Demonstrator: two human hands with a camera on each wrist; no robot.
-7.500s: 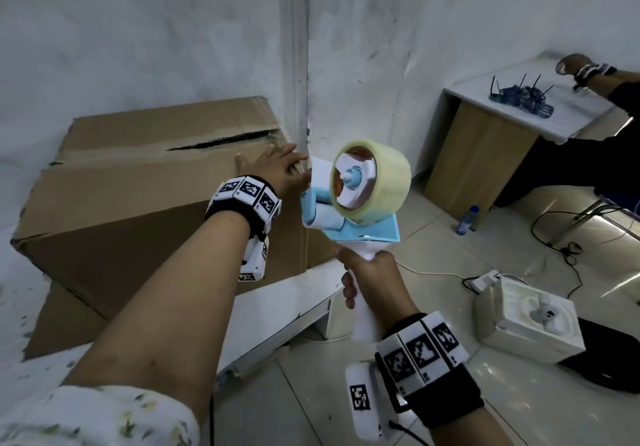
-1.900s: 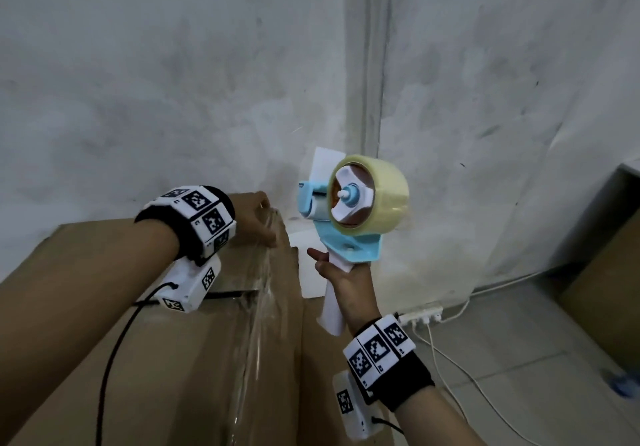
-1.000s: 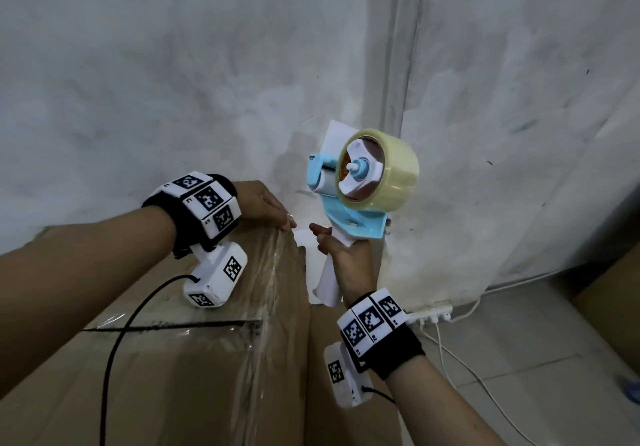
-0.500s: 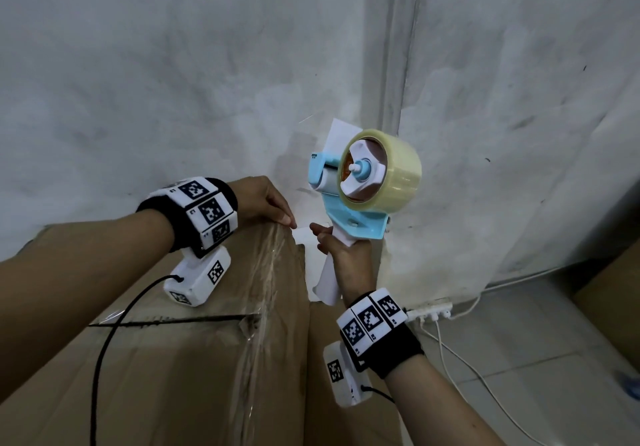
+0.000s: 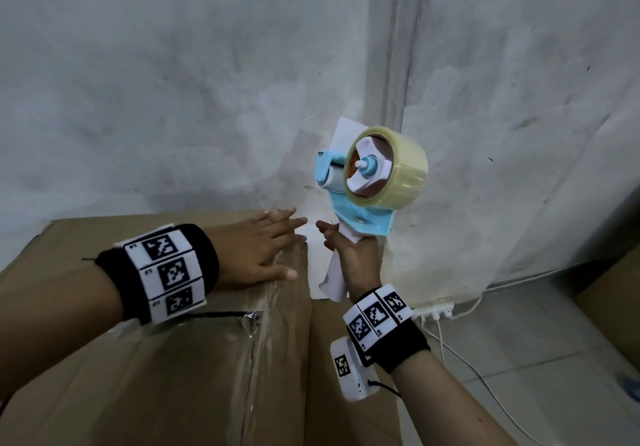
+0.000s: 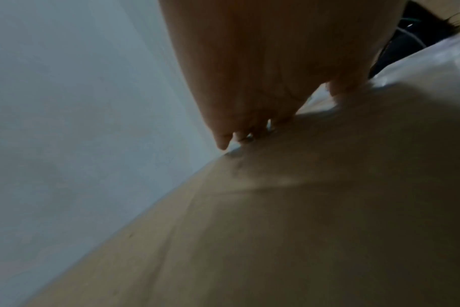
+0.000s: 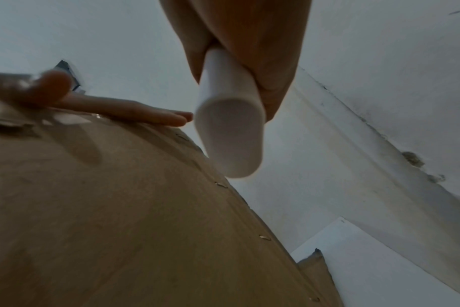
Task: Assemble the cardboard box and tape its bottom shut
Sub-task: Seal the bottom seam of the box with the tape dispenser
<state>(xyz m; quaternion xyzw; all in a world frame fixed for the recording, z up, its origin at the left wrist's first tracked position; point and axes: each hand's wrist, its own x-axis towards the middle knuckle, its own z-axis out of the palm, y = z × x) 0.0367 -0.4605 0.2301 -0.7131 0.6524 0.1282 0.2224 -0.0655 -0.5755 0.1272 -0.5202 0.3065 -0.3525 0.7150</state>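
A large brown cardboard box (image 5: 166, 376) stands in front of me against the wall, with a strip of clear tape (image 5: 258, 328) running over its top near the right edge. My left hand (image 5: 263, 248) lies flat on that tape at the far right corner, fingers straight. In the right wrist view the same fingers (image 7: 134, 113) press the box top (image 7: 118, 207). My right hand (image 5: 349, 258) grips the white handle (image 7: 229, 128) of a blue tape dispenser (image 5: 367, 186), held upright just right of the box, its roll of clear tape (image 5: 398, 168) on top.
Grey walls meet in a corner (image 5: 398, 64) right behind the box. A white power strip (image 5: 433, 310) and cables (image 5: 485, 386) lie on the tiled floor to the right. A brown piece of furniture (image 5: 616, 303) shows at the right edge.
My left hand has gone from curled fingers at the box's far corner to lying flat on the tape. The dispenser in my right hand has stayed nearly still.
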